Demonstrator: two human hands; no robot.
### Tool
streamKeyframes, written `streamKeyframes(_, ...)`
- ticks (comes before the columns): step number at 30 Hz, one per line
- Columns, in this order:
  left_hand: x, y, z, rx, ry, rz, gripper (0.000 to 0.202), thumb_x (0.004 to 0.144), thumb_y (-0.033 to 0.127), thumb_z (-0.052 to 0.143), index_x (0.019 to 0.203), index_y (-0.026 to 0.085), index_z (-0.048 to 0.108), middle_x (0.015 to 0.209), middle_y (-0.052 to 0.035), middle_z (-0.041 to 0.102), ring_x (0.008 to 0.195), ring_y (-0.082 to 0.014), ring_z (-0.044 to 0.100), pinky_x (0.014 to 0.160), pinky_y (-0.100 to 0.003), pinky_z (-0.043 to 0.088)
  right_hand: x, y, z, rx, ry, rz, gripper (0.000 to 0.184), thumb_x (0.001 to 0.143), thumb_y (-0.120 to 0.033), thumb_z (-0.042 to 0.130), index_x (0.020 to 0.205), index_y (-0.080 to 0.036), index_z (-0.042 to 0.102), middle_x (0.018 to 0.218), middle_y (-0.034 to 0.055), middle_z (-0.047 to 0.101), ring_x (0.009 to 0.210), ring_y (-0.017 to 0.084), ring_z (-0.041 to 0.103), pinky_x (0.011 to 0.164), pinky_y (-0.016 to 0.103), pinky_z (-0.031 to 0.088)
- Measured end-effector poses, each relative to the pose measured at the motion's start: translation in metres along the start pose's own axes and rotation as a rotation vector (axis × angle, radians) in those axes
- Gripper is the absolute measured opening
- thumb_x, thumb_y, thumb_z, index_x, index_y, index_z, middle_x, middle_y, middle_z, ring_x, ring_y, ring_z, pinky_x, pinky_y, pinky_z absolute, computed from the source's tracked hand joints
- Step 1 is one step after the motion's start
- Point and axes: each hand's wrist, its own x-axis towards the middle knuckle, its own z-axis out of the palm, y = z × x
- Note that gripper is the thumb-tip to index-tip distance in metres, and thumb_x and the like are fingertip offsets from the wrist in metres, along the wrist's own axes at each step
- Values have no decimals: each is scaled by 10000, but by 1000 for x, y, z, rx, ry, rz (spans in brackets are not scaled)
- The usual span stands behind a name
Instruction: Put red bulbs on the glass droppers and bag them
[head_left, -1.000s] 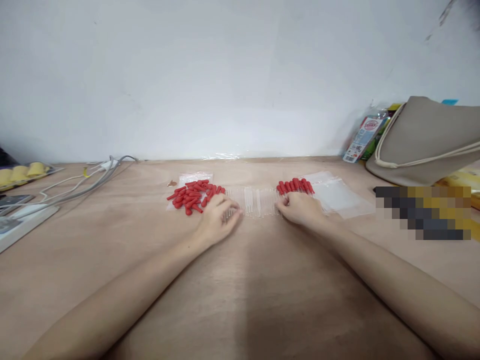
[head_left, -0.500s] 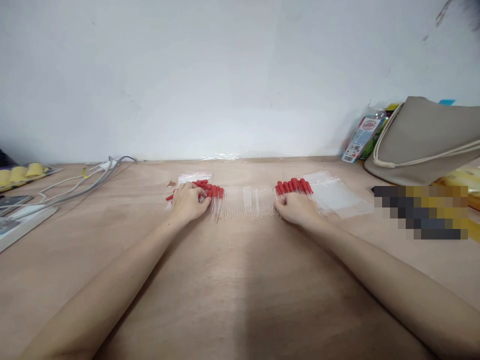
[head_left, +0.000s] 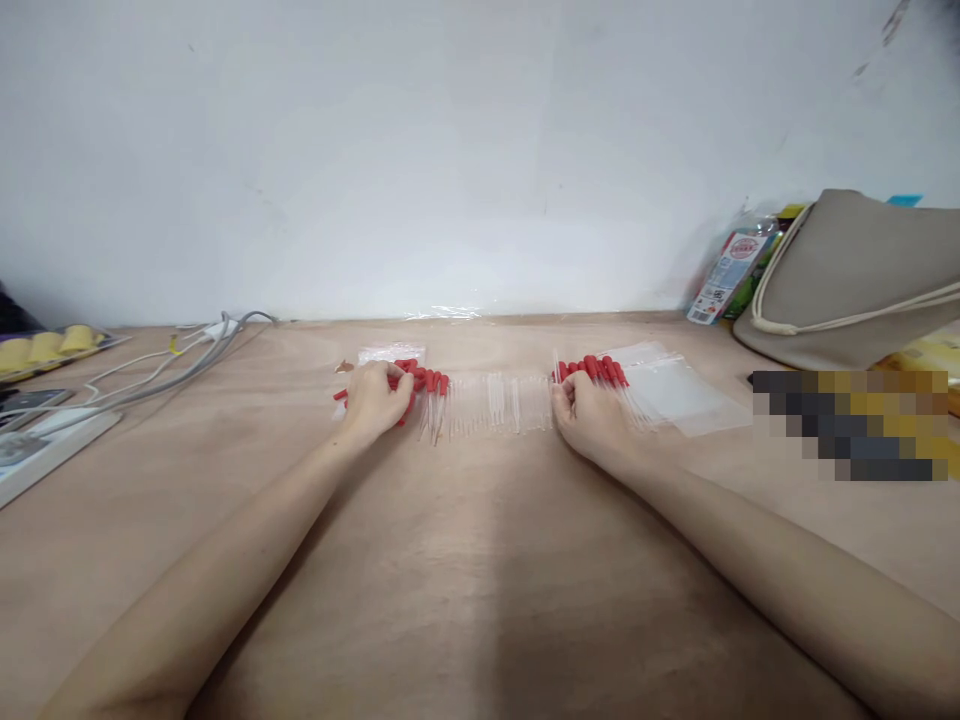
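A row of clear glass dropper tubes [head_left: 495, 402] lies across the wooden table. My left hand [head_left: 371, 405] is over a pile of red rubber bulbs [head_left: 409, 366], its thumb and finger closed on a red bulb, partly hidden by the fingers. Several tubes with red bulbs fitted, finished droppers [head_left: 435, 400], lie just right of that hand. At the other end of the row, my right hand [head_left: 589, 415] pinches one glass tube [head_left: 556, 365], which points up. More red-bulbed droppers [head_left: 604, 370] lie behind and beside this hand.
Clear plastic bags [head_left: 671, 385] lie right of the droppers, and a small zip bag [head_left: 391, 353] lies behind the pile. Cables [head_left: 217, 345] and a power strip [head_left: 67, 445] are at left. A grey drawstring bag [head_left: 847, 280] stands right, against the wall.
My right hand has raised a glass tube upright from the row's end. My left hand has drawn back slightly left, its thumb and finger now closed at the red bulbs.
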Motion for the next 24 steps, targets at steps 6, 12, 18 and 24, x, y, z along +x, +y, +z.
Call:
streamKeyframes(6, -29, 30, -1, -262, -23, 343, 121, 774, 239, 482, 847, 157, 535, 784, -34, 610, 702, -151, 564, 631, -266, 442, 0, 14, 22, 272, 217, -364, 268, 874, -273, 351, 1068, -140, 480, 722, 69, 622, 671, 209, 577, 609, 319, 414)
streamKeyframes(12, -83, 52, 19, -267, -393, 756, 264, 788, 119, 438, 1007, 162, 579, 896, -64, 571, 829, -159, 541, 750, -294, 457, -10, 11, 21, 346, 203, -505, 189, 879, -256, 378, 964, -189, 533, 858, 68, 638, 769, 177, 594, 678, 302, 455)
streamKeyframes(18, -85, 49, 26, -317, -360, 674, 195, 842, 279, 494, 944, 182, 630, 906, -57, 573, 826, -153, 545, 764, -296, 454, -19, 2, 6, 322, 21, -508, 181, 880, -225, 372, 958, -164, 523, 811, 65, 619, 716, 160, 568, 654, 284, 441)
streamKeyframes(24, -80, 49, 27, -412, -312, 472, 168, 878, 279, 436, 937, 173, 551, 836, -28, 610, 761, -141, 560, 697, -273, 437, -24, 9, 5, 300, -25, -626, 167, 886, -247, 399, 879, -176, 550, 788, 48, 621, 736, 154, 554, 674, 284, 403)
